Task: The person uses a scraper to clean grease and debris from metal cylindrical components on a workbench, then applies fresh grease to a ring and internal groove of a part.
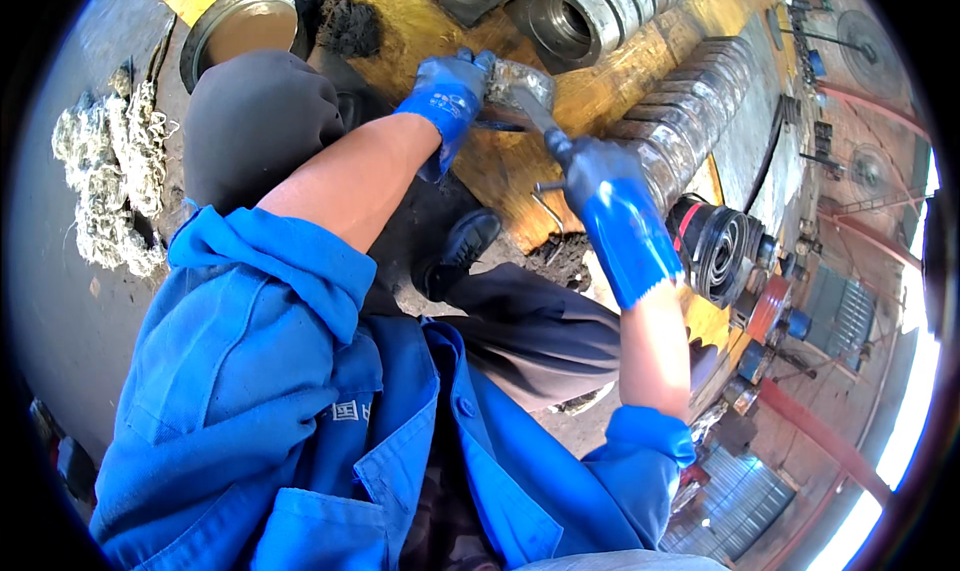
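Note:
My left hand (450, 89), in a blue rubber glove, is closed on the near-left side of a dull metal ring-like part (512, 79) above the yellow bench. My right hand (600, 176), gloved in blue as well, is wrapped round a grey flat-bladed tool (535, 109). The tool's tip meets the metal part, or lies just over it; its exact kind is unclear. Just left of the right glove, a thin bent metal rod (548, 209) sticks out.
Rows of metal rings (600, 16) and stacked discs (690, 101) lie beyond my hands. At the far left stand a round pan of brown liquid (250, 26), a dark clump (345, 23) and frayed pale rope (115, 171). A coiled black belt (715, 256) sits at the right.

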